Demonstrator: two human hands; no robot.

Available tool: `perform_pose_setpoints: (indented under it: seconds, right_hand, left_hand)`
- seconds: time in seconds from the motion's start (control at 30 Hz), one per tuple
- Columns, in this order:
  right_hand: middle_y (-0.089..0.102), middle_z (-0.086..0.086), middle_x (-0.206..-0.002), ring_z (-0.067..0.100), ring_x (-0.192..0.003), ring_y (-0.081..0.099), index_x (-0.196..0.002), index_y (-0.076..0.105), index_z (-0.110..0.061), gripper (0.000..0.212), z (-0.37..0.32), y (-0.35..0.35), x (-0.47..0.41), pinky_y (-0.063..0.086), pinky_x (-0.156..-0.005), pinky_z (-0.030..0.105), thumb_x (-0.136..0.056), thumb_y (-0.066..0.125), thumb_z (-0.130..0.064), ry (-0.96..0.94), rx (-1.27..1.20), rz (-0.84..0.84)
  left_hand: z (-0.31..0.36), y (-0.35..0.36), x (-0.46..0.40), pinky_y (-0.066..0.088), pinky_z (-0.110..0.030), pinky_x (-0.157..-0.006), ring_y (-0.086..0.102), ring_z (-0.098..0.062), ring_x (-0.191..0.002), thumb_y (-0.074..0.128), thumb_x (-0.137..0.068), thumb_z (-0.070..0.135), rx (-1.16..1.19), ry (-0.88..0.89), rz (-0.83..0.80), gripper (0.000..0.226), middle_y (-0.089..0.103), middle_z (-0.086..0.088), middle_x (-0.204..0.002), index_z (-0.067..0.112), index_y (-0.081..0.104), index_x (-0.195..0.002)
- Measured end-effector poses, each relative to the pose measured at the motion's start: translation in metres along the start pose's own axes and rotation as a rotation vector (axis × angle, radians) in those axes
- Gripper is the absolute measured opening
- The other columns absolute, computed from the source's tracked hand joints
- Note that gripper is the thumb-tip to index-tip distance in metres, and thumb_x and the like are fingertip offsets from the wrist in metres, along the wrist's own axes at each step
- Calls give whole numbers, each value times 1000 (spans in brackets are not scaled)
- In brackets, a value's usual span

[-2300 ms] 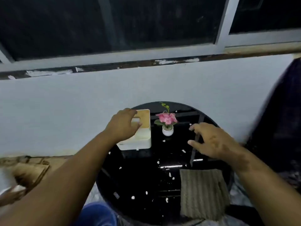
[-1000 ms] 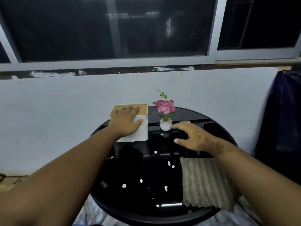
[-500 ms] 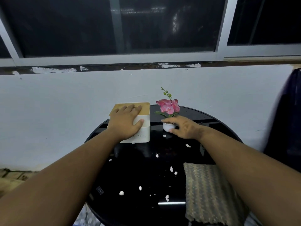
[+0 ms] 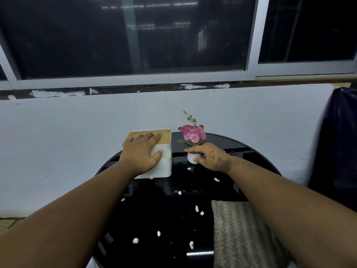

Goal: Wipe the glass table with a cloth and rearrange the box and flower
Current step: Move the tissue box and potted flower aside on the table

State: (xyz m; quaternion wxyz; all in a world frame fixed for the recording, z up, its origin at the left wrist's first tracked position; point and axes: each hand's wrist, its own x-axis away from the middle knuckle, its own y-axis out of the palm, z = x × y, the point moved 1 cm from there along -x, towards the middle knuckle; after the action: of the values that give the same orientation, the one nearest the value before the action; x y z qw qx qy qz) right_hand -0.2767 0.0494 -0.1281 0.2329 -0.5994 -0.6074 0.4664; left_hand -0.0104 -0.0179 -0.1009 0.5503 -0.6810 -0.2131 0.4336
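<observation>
A round black glass table (image 4: pixel 164 215) stands against a white wall. At its far left sits a white box with a tan lid (image 4: pixel 164 167); my left hand (image 4: pixel 142 153) grips it from above, fingers on the lid and thumb on its front face. Right of the box stands a pink flower (image 4: pixel 192 133) in a small white pot (image 4: pixel 191 158). My right hand (image 4: pixel 209 156) holds the pot, fingers curled round its rim and thumb at its base. A grey-green knitted cloth (image 4: pixel 235 235) lies flat at the near right of the table, partly under my right forearm.
Several small white crumbs (image 4: pixel 135 240) are scattered over the glass. The white wall (image 4: pixel 77 136) and a dark window rise directly behind the table. A dark object (image 4: pixel 340 142) stands at the right edge.
My right hand has moved from the glass near the cloth up to the flower pot and closed round it. My left hand has stayed on the box.
</observation>
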Motion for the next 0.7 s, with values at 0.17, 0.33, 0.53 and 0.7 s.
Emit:
perform_pose_setpoints:
  seconds: [0.17,0.33,0.53,0.7]
  right_hand:
    - [62,-5,-132,8,-122,54,-131,62,-23,44,5,-2,-3,40,-105,22,-88,66,-10,-4,-31,16]
    - [66,-7,-123,4,-113,59,-127,65,-26,43,23,-13,-1,44,-101,19,-87,69,-11,7,-61,102]
    - [64,-10,-112,2,-103,58,-125,67,-21,43,54,-44,-6,41,-91,6,-85,72,-7,65,-61,205]
    - [61,-8,-109,5,-99,56,-124,68,-18,42,83,-58,-30,36,-84,-1,-84,72,-6,124,4,249]
  left_hand:
    - [1,-2,-1,20,-46,-119,26,-23,-149,10,-78,70,5,7,-19,85,29,4,-162,38,22,-155]
    - [-3,-12,-12,31,-45,-111,36,-20,-142,16,-83,74,-33,34,-74,76,37,10,-156,42,32,-150]
    - [-19,-18,-37,42,-38,-90,57,-16,-99,23,-80,82,154,179,-64,60,49,13,-117,41,50,-114]
    - [-23,-11,-46,34,-39,-100,48,-9,-117,25,-77,82,225,205,-136,66,47,19,-127,37,43,-123]
